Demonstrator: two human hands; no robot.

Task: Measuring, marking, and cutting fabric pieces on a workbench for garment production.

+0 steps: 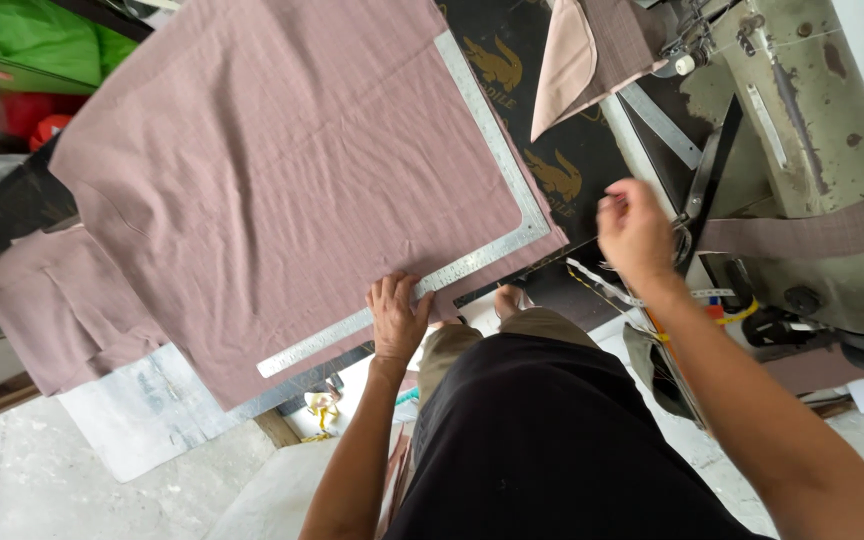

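Left hand (396, 318), fingers spread flat, presses a metal L-square (472, 255) onto mauve fabric (282, 180) at the bench's (152, 410) near edge; right hand (635, 232), fingers curled together, hovers beside the sewing machine (812, 130).

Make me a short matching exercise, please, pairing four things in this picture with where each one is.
Things:
1. metal L-square
2. left hand
3. right hand
4. mauve fabric

Places:
A. raised near the sewing machine
B. spread flat over the table
C. pressing on the ruler's lower arm
D. along the fabric's edges

Pairs: 1-D, 2-C, 3-A, 4-B
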